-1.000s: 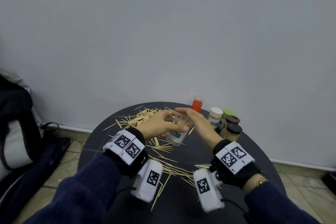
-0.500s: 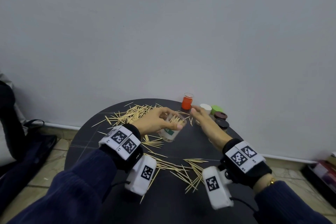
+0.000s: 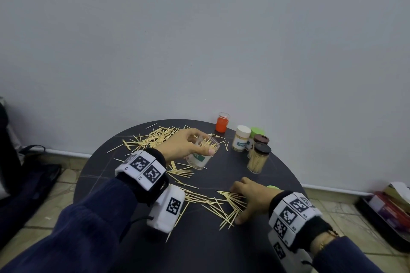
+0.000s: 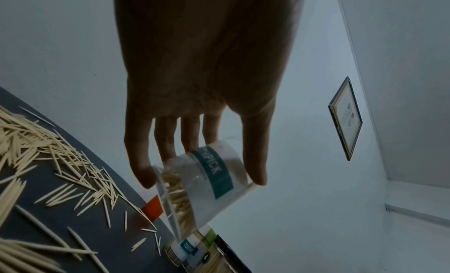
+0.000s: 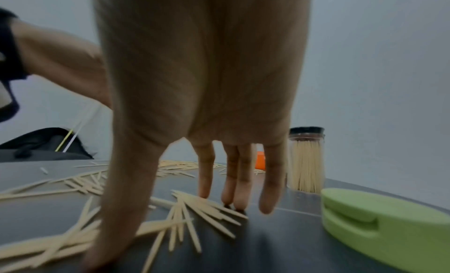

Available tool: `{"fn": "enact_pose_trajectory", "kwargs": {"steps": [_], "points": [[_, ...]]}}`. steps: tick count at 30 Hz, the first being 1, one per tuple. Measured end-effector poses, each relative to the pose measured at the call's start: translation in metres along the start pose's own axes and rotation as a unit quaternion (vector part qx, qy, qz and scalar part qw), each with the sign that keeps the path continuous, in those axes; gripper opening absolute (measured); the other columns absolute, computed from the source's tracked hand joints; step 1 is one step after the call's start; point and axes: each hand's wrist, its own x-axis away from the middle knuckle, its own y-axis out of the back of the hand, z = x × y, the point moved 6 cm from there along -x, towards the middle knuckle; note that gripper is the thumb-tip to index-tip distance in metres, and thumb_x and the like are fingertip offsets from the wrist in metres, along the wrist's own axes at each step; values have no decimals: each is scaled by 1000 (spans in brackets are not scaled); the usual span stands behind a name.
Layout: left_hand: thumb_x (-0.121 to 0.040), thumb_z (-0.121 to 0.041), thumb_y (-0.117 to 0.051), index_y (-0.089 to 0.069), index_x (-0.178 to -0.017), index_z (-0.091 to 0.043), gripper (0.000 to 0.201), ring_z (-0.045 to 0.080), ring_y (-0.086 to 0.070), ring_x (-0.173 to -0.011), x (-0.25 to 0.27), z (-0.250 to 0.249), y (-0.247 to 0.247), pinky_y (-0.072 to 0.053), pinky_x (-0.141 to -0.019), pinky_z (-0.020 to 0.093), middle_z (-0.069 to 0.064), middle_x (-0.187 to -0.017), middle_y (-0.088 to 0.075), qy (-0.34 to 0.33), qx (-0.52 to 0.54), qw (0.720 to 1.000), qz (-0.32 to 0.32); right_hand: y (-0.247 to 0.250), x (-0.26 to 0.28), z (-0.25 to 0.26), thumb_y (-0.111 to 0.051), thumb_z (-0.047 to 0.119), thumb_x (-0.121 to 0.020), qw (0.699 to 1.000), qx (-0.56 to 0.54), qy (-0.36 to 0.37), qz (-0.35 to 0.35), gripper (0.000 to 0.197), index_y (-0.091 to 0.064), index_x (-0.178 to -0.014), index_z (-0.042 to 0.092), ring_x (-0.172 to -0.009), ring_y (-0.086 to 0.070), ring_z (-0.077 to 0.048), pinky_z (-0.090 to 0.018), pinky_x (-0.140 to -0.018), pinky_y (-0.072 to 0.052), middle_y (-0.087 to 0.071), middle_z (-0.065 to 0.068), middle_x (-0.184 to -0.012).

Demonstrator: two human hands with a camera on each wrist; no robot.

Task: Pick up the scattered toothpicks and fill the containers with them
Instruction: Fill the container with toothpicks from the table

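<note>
The right hand (image 3: 250, 201) is nearest, low by the table's (image 3: 199, 248) right edge. Its fingers (image 5: 270, 183) are spread and straight, tips down on a small pile (image 3: 224, 204) of toothpicks. Only the right wrist view shows the whole green lid (image 5: 380, 221) lying flat just beside the little finger; the head view shows only a sliver of it behind the hand.

Farther in, near the middle, the left hand (image 3: 184, 144) grips a clear cup (image 3: 203, 153), fingers and thumb curled round it. The cup is tilted and has some toothpicks inside. The left wrist view shows a teal band with letters on it (image 4: 216, 173).

A big heap (image 3: 153, 137) of toothpicks lies at the far left edge. By the far right edge stand a full jar (image 3: 258, 157) with a dark lid, more jars (image 3: 246, 138) behind it, and a red cup (image 3: 221, 125). Only the left wrist view shows a framed picture (image 4: 345, 117) on the wall.
</note>
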Motion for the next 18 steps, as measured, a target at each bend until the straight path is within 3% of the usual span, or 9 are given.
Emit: {"fn": "enact_pose_trajectory", "kwargs": {"steps": [3, 6, 8, 10, 12, 18], "points": [[-78, -29, -73, -51, -131, -17, 59, 17, -48, -114, 0, 2, 1, -45, -80, 28, 6, -131, -51, 3, 0, 1000, -2, 1, -4, 10, -75, 31, -76, 999, -2, 31, -24, 51, -46, -117, 18, -101, -43, -17, -31, -90, -41, -39, 0, -110], [-77, -28, -73, -52, -130, -17, 59, 15, -50, -111, 0, 3, 0, -45, -70, 22, 5, -128, -54, 2, 4, 1000, 1, 5, -7, 16, -71, 22, -81, 997, -8, 51, -57, 41, -52, -115, 10, -91, -42, -12, -22, -74, -36, -44, 2, -101], [-77, -27, -73, -52, -130, -17, 57, 16, -51, -111, -1, 3, 0, -45, -68, 20, 5, -127, -55, 3, 6, 1000, 1, 7, -8, 18, -70, 16, -82, 996, -18, 56, -66, 33, -58, -112, 6, -86, -47, -11, -20, -68, -39, -57, -4, -100], [-77, -27, -74, -52, -130, -17, 58, 17, -51, -111, -1, 4, 0, -45, -68, 20, 5, -127, -55, 4, 4, 1000, 1, 9, -12, 19, -68, 12, -83, 996, -12, 48, -68, 24, -64, -105, 3, -84, -54, -14, -23, -73, -45, -66, -12, -105], [-78, -28, -74, -52, -130, -17, 58, 17, -51, -112, -1, 4, 1, -45, -68, 19, 5, -127, -55, 5, 0, 1000, 0, 10, -17, 18, -67, 13, -84, 997, 1, 25, -72, 18, -67, -100, 5, -91, -62, -22, -30, -81, -50, -65, -15, -108], [-78, -28, -73, -52, -130, -18, 57, 18, -52, -111, -1, 5, 0, -45, -65, 20, 5, -126, -55, 9, 3, 1000, 2, 11, -20, 25, -58, 18, -91, 996, 66, -2, -56, 23, -62, -107, 3, -106, -59, -31, -37, -88, -50, -58, -15, -117]]}}
